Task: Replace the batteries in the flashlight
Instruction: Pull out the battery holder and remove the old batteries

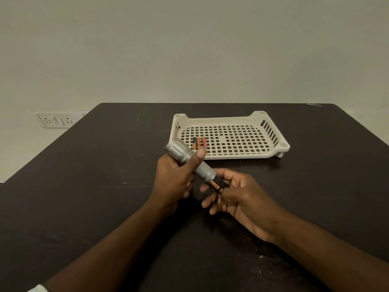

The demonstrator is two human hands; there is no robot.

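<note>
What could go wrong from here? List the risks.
1. The battery holder sticks partway out of the flashlight, pinched only by the right hand; it could slip and fall to the table.
2. The three batteries in the tray lie close together and look alike, so old and new might get confused.

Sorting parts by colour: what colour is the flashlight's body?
Silver-grey metal, seen in the head view: the flashlight.

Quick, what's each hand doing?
Left hand: grips the flashlight.
Right hand: fingers pinch the battery holder at the flashlight's end.
</note>
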